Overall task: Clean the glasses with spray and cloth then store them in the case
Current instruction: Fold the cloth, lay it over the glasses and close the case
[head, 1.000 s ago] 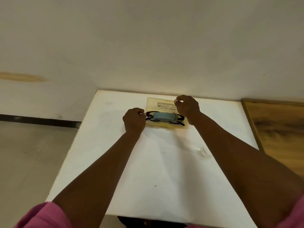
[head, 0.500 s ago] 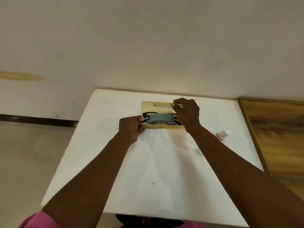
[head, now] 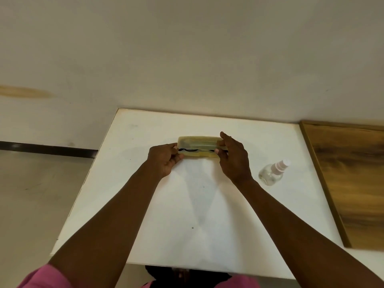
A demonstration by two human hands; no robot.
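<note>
Pink sleeves (head: 43, 276) are cut off at the frame's bottom. Left hand (head: 164, 157) and right hand (head: 233, 157) pinch the ends of the yellowish case (head: 197, 143), lid nearly down; between them, dark glasses (head: 188, 150) barely show. Right of the right hand stands the spray bottle (head: 272, 172). No writing is legible.

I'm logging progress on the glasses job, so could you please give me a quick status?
Left hand and right hand grip the case ends. Lid nearly down, glasses inside. Spray bottle stands clear at right.

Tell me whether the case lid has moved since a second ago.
Yes. The lid has swung down toward the person, from lying open flat on the table to nearly shut over the glasses, a narrow gap left.
</note>
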